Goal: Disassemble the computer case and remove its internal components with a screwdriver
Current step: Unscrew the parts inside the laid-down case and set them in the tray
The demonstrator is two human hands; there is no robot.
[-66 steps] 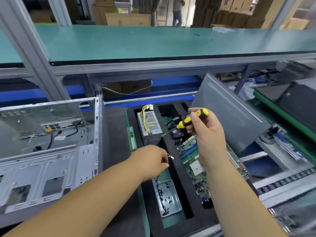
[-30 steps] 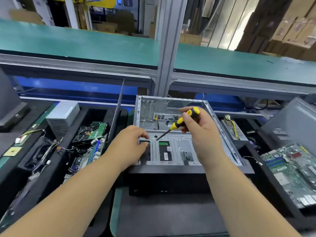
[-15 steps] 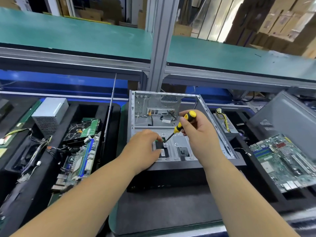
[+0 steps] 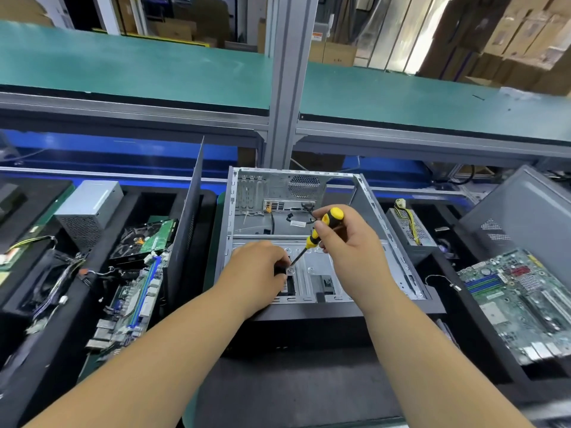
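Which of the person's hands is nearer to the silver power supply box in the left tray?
Left. The left hand rests on the computer case floor, on the side facing the power supply box. The right hand, holding the screwdriver, is farther right.

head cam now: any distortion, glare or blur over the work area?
Head view: wide-angle bowing curves the green shelf edges; lighting is even, with no glare on the open grey metal computer case; the yellow-and-black screwdriver, right hand and left hand are sharp; the background cardboard boxes look softer.
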